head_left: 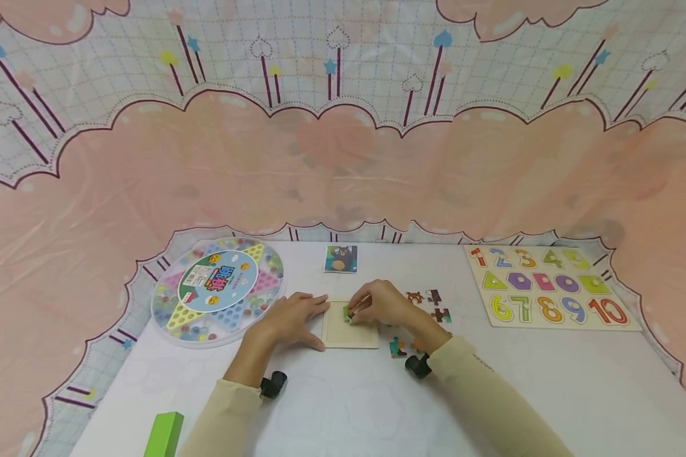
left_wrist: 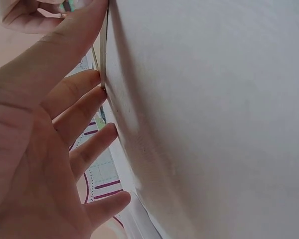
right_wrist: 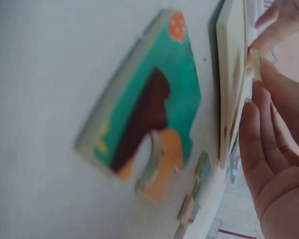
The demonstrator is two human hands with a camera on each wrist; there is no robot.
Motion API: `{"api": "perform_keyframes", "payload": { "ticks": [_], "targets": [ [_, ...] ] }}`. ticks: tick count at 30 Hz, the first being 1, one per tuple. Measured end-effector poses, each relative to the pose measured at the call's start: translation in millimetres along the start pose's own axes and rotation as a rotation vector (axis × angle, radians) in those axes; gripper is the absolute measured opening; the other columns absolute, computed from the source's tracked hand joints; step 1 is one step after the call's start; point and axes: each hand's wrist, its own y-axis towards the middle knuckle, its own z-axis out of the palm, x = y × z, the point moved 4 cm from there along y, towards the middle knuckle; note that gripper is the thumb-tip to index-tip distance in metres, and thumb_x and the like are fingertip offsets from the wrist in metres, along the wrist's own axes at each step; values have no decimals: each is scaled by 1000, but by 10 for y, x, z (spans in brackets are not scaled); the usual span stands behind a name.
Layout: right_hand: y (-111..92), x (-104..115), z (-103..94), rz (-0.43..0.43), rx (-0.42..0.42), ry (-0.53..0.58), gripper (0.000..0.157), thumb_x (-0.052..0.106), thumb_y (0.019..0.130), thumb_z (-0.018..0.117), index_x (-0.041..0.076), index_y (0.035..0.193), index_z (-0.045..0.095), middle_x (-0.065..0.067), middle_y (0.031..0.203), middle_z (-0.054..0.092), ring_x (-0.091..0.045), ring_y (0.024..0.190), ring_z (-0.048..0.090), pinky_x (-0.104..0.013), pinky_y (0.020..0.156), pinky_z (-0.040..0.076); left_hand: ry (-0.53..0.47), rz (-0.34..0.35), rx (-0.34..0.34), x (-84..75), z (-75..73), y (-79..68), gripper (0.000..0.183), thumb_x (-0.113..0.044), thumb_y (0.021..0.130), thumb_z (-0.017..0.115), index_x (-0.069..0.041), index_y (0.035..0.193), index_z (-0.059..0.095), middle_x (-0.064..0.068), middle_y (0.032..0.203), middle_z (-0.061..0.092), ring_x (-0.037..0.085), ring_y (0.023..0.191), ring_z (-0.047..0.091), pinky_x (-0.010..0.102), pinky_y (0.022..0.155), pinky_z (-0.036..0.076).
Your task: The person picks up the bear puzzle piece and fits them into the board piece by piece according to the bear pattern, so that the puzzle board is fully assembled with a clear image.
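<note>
A pale wooden puzzle tray [head_left: 351, 337] lies flat on the white table, with bare wood showing. My left hand [head_left: 294, 320] rests at its left side, fingers spread; in the left wrist view the fingertips and thumb [left_wrist: 65, 45] come right up to the tray's edge. Above the tray, my right hand [head_left: 382, 301] pinches a small green jigsaw piece [head_left: 348, 313] between thumb and fingers. The right wrist view shows that piece [right_wrist: 256, 64] edge-on. Loose jigsaw pieces lie to the right of the tray, among them a teal, brown and orange one [head_left: 397, 348].
Behind the tray lies a bear picture card [head_left: 340, 259]. A round Chinese checkers set [head_left: 217, 289] is at the left, and a wooden number-and-shape board [head_left: 554, 289] at the right. A green block [head_left: 164, 435] sits near the front left. More pieces [head_left: 433, 296] lie beyond the right forearm.
</note>
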Motion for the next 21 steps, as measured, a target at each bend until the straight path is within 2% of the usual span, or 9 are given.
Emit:
{"api": "perform_keyframes", "payload": {
  "ticks": [8, 16, 21],
  "targets": [
    [88, -3, 89, 83, -25, -51, 12, 18, 82, 85, 15, 92, 82, -3, 107, 79, -9, 91, 66, -23, 78, 56, -7, -4, -1, 11, 8, 10, 88, -44, 72, 90, -22, 149, 54, -3, 161, 48, 30, 151, 38, 66, 126, 20],
    [187, 65, 118, 60, -21, -41, 14, 17, 81, 86, 12, 94, 82, -3, 103, 80, -8, 86, 66, -21, 74, 54, 3, 10, -9, 22, 3, 10, 88, -45, 71, 89, -22, 149, 55, -3, 160, 48, 29, 151, 39, 67, 125, 20],
    [210, 67, 133, 91, -24, -4, 15, 14, 80, 86, 10, 94, 82, -4, 98, 80, -7, 82, 66, -19, 72, 53, -6, 13, -10, 24, -1, 10, 88, -45, 71, 90, -21, 148, 55, -3, 160, 48, 30, 151, 39, 68, 125, 19]
  ]
}}
